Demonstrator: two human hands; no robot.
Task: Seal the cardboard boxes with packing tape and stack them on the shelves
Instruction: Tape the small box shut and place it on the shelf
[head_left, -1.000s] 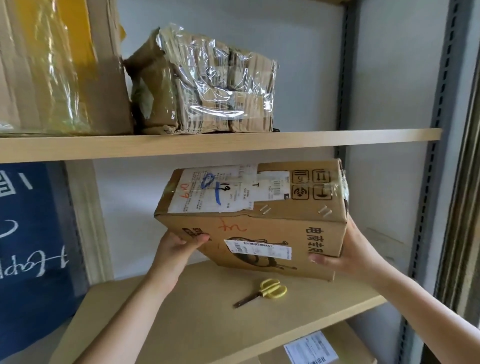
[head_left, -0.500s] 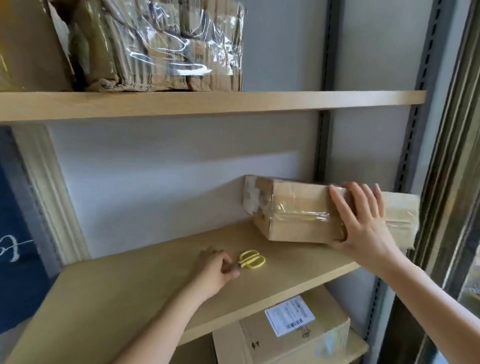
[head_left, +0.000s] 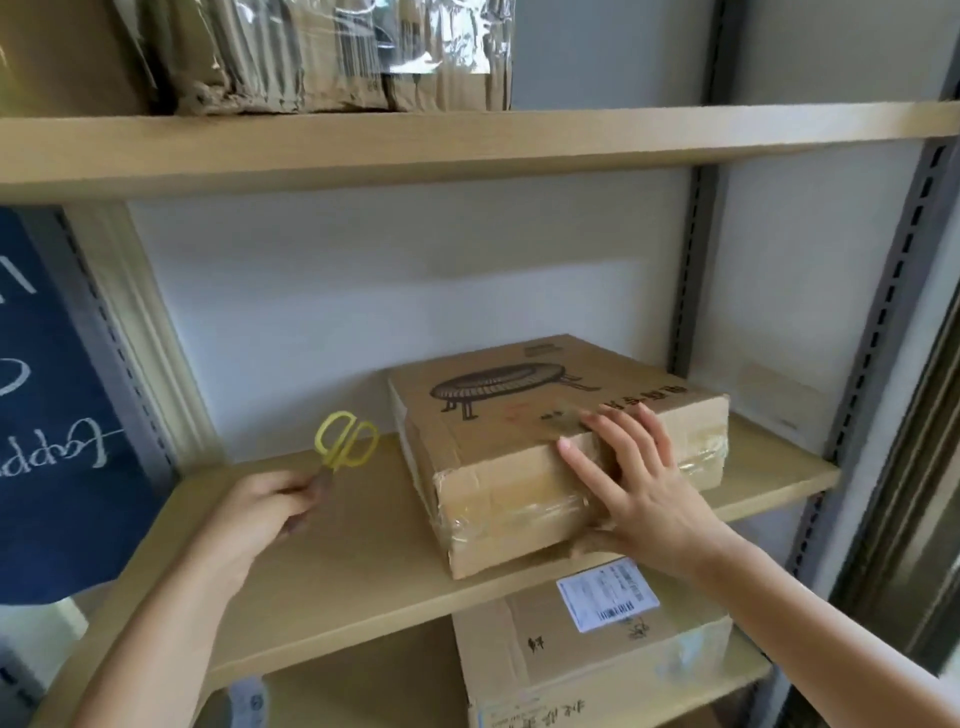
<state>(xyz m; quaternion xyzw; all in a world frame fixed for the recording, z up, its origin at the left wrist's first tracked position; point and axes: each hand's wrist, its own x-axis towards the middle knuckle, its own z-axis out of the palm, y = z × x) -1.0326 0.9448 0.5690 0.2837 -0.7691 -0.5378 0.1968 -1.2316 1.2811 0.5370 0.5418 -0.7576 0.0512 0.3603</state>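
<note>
On the middle shelf (head_left: 363, 561), a taped cardboard box (head_left: 519, 447) lies flat, its near end overhanging the shelf's front edge slightly. Printed drawing of a round, legged object on its top face; clear packing tape across the near side and right end.

Right hand (head_left: 644, 488): fingers straight and spread wide, palm flat against the box's near upper edge. Fingertips reach onto the top face; the thumb sits lower, at the bottom of the near side. Pressing, not gripping.

Left hand (head_left: 254, 514): fingers curled around the blade end of the yellow-handled scissors (head_left: 345, 439). The yellow loops stick out beyond the fingertips, toward the wall, just left of the box and apart from it. Blades hidden in the fist; cannot tell whether they touch the shelf.

Above both hands, the upper shelf (head_left: 467, 145) carries a plastic-wrapped cardboard bundle (head_left: 337, 52), only partly in view. Below the right wrist, on the lower shelf (head_left: 363, 691), another box with a white shipping label (head_left: 602, 644). Left of the left hand, a dark blue cloth with white lettering (head_left: 52, 415).
</note>
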